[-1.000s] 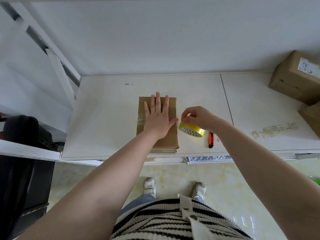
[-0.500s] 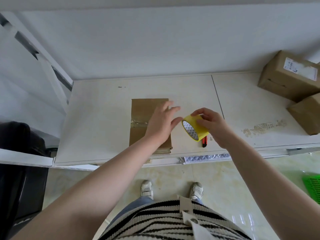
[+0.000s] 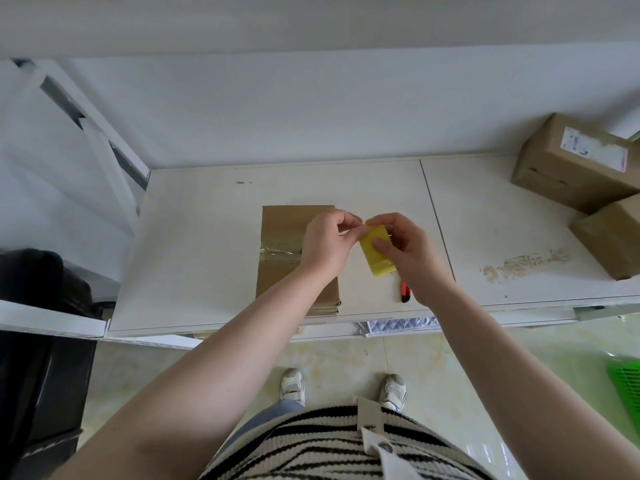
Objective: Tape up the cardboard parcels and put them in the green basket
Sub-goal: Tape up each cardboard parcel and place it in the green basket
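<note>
A flat brown cardboard parcel (image 3: 282, 230) lies on the white table (image 3: 194, 265), with a strip of clear tape across its middle. My right hand (image 3: 405, 251) holds a yellow tape roll (image 3: 377, 251) above the table, just right of the parcel. My left hand (image 3: 329, 244) hovers over the parcel's right side and pinches at the top edge of the roll with thumb and forefinger. A corner of the green basket (image 3: 625, 382) shows on the floor at the far right.
A red and black box cutter (image 3: 404, 294) lies on the table under my right wrist. Two brown cardboard boxes, one upper (image 3: 575, 164) and one lower (image 3: 613, 237), stand at the table's right end. A dark chair (image 3: 38, 334) is on the left. My shoes are below the table edge.
My left hand lifted off the parcel and came to the tape roll. My right hand raised the roll off the table and turned it edge-on.
</note>
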